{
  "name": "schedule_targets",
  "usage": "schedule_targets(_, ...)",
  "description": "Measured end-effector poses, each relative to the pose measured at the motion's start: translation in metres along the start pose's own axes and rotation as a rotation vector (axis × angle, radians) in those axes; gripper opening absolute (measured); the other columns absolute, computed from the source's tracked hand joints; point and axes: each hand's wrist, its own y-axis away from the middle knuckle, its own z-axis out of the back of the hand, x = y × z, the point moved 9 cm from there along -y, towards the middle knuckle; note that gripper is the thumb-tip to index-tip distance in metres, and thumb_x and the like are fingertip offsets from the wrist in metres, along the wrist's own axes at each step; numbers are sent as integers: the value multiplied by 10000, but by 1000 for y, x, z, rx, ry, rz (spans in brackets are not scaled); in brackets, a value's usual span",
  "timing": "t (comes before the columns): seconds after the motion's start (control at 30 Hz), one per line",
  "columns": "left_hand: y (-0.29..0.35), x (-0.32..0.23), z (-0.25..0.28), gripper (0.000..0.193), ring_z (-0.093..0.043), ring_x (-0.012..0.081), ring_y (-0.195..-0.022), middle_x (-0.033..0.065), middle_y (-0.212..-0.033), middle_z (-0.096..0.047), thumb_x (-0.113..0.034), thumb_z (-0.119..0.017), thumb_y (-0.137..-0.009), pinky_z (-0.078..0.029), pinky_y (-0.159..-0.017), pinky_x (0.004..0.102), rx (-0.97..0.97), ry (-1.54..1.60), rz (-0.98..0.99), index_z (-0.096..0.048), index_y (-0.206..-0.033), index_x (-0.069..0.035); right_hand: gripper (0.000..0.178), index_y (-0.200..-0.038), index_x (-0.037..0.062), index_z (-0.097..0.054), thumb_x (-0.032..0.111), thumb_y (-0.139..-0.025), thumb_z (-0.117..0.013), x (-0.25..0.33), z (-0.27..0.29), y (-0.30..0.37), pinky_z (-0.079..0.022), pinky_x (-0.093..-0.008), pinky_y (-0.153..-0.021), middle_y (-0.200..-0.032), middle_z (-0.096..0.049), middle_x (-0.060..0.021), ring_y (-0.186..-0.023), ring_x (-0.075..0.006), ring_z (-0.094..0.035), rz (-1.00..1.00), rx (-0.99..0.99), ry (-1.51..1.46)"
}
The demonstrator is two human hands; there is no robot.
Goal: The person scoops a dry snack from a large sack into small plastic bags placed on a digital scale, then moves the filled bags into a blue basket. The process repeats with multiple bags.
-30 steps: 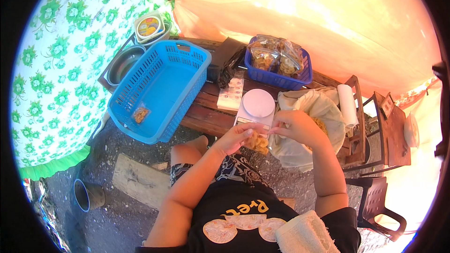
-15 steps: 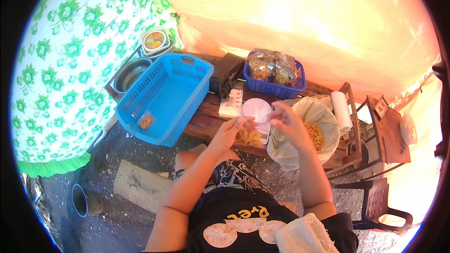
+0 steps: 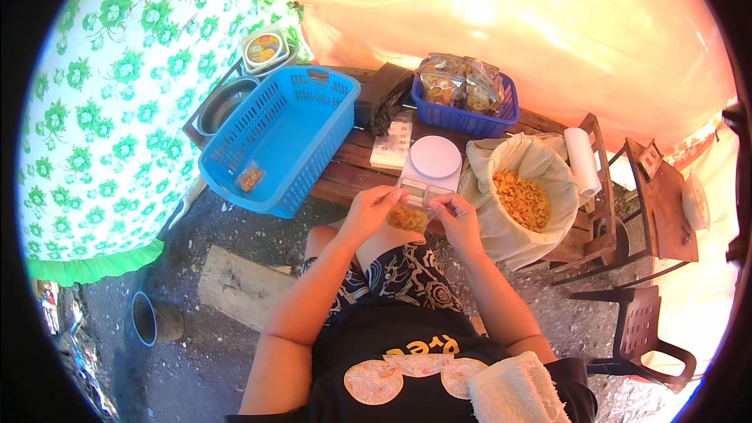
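Between my hands hangs a small clear plastic bag [image 3: 408, 220] with yellow-orange chips in its lower part. My left hand [image 3: 371, 215] pinches one upper corner of the bag, and the fingers of my right hand [image 3: 457, 221] are closed on the other. Just beyond the bag, a white kitchen scale [image 3: 436, 160] with a round platform stands on the wooden bench [image 3: 342, 175]. To the right of the scale is a cloth-lined container [image 3: 487, 211] holding a heap of loose yellow-orange chips [image 3: 521, 200].
On the left stands a large light-blue basket [image 3: 298, 176] with one small filled packet [image 3: 250, 178] inside. A dark-blue basket [image 3: 468, 127] of filled bags sits at the back. White packs [image 3: 391, 145] lie beside the scale, and a white roll [image 3: 582, 161] is at the right.
My right hand has come down and left from above the scale to the bag's edge. The bag's top is now held between both hands, and the view has shifted slightly.
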Motion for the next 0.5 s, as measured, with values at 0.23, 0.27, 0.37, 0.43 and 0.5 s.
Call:
schedule_targets(0.23, 10, 4, -9, 250, -600, 121, -926, 68, -975, -670, -167, -528, -966, -464, -854, 268, 1, 60, -36, -644, -1070, 28, 75, -925, 6, -597, 55, -887, -640, -1, 0, -2, -475, -186, -674, -836, -615, 3, -756, -50, -574, 108, 82, 45)
schedule_targets(0.27, 11, 5, -11, 255, -600, 121, -929, 65, -978, -670, -172, -524, -969, -463, -856, 268, 5, 69, -48, -639, -1078, 27, 81, -928, 6, -598, 55, -884, -644, -5, 2, -3, -471, -186, -678, -836, -610, 6, -762, -49, -572, 85, 66, 37)
schedule_targets(0.37, 17, 10, -14, 274, -603, 121, -937, 71, -998, -669, -190, -507, -980, -463, -860, 268, -3, -26, -113, -627, -1102, 24, 98, -946, 3, -600, 54, -879, -650, -12, 5, -4, -470, -198, -708, -841, -606, 8, -796, -55, -575, 63, 25, 98)
schedule_targets(0.43, 20, 13, -12, 288, -606, 121, -942, 78, -1007, -672, -205, -496, -986, -461, -866, 269, -8, -48, -129, -623, -1112, 21, 111, -967, 8, -599, 66, -884, -645, -9, 1, -3, -480, -209, -728, -845, -618, 4, -806, -66, -586, 138, 36, 134)
schedule_targets(0.5, 21, 16, -9, 302, -610, 121, -945, 85, -1007, -678, -220, -488, -990, -457, -875, 272, 5, 29, -104, -622, -1118, 18, 125, -994, 22, -595, 91, -898, -635, 0, -9, 1, -496, -221, -740, -849, -640, -3, -797, -79, -603, 281, 101, 115)
